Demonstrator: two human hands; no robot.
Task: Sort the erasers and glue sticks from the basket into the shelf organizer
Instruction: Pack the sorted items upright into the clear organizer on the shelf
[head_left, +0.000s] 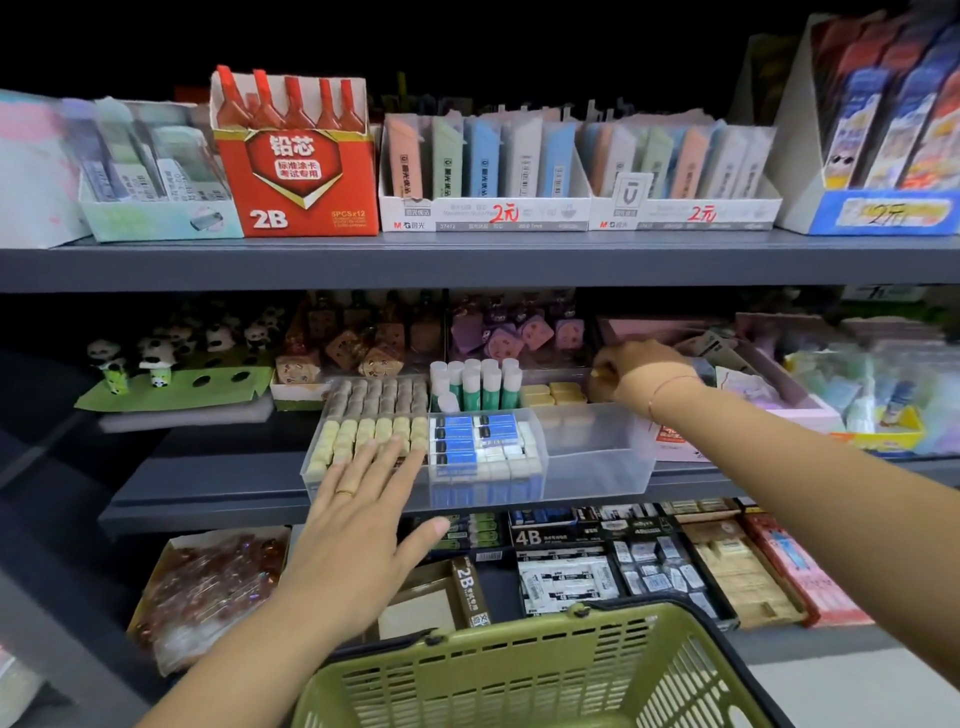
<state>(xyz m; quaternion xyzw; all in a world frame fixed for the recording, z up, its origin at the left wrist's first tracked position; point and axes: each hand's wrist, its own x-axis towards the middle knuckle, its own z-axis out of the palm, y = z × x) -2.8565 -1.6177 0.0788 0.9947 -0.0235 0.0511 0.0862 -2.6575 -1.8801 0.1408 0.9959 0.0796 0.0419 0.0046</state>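
I am looking into a stationery shop. Above my left fingers (387, 457) a grey metal shelf (467, 260) carries retail display boxes: a red 2B lead box (298, 176) and white cartons (485, 213) with "2元" handwritten in red. Just beyond those fingers, glue sticks (475, 382) and rows of erasers (353, 431) fill a clear organizer (597, 457), with 4B packs (569, 579) below them and a green shopping basket (519, 670) nearest me.

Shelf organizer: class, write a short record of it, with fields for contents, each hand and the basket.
Organizer: clear, on the middle shelf
Back middle: glue sticks, upright
Front middle: blue-and-white erasers
Left hand: flat on beige erasers, front left
Right hand: pinches a yellow eraser, back right
Basket: green, below, in front
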